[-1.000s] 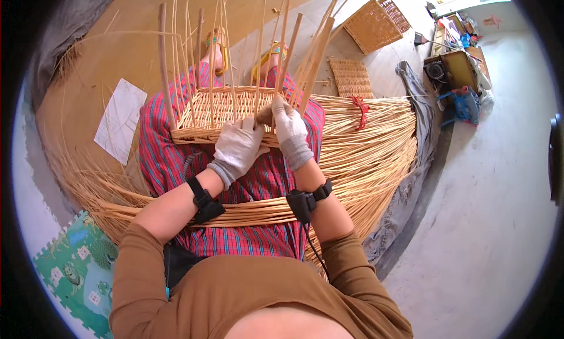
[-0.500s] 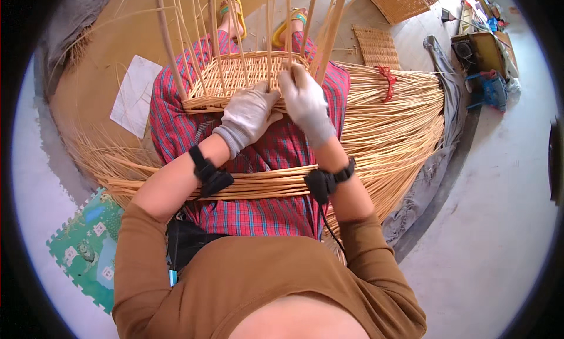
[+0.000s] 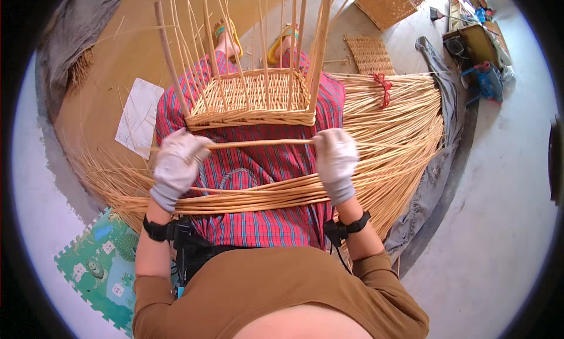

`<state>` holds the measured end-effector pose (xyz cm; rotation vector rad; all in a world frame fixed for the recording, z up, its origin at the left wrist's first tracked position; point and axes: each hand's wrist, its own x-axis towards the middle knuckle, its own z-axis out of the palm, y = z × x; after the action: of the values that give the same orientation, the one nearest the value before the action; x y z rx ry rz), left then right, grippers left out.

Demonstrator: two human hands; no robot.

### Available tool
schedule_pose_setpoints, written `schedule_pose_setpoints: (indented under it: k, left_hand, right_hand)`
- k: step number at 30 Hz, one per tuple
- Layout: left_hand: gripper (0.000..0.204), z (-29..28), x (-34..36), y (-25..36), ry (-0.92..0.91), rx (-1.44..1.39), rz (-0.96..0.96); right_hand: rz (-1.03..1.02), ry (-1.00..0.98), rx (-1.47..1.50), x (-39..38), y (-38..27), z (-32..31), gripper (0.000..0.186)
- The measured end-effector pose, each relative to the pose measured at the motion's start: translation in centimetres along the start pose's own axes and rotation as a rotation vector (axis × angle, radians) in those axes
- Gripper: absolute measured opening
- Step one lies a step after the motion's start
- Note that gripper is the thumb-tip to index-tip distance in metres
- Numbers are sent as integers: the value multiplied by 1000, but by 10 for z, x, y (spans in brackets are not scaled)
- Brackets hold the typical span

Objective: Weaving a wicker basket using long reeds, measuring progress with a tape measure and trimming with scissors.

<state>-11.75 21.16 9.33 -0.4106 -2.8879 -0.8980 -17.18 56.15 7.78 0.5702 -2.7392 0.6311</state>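
Observation:
Between my two white-gloved hands a single wicker rod [image 3: 261,143] is stretched crosswise over my lap. My left hand [image 3: 179,160] is closed round its left part, and my right hand [image 3: 336,157] grips it at the right. Just beyond the rod, a half-woven wicker basket [image 3: 252,117] rests on my knees, with several upright stakes rising from its rim. Across my thighs, nearer to me, lies a bundle of long wicker rods [image 3: 252,201], fanning out to the right. A red and blue checked cloth [image 3: 247,230] covers my legs.
A red tie [image 3: 383,91] binds rods at the right. Flat woven panels [image 3: 370,54] lie on the floor beyond. A white sheet [image 3: 139,116] and a green foam mat [image 3: 97,268] are at the left. A blue stool [image 3: 489,83] stands far right beside a cabinet.
Both hands have come away from the basket's near rim toward me and spread apart. They now hold a single rod between them.

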Motion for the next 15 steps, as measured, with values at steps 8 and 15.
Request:
schedule_pose_setpoints:
  k: [8, 15]
  left_hand:
    - [15, 20, 43, 37, -68, -781, -79]
    - [17, 55, 45, 49, -202, -792, -310]
  right_hand:
    - [236, -200, 1479, 27, -43, -27, 43]
    - [277, 143, 1342, 39, -32, -56, 23]
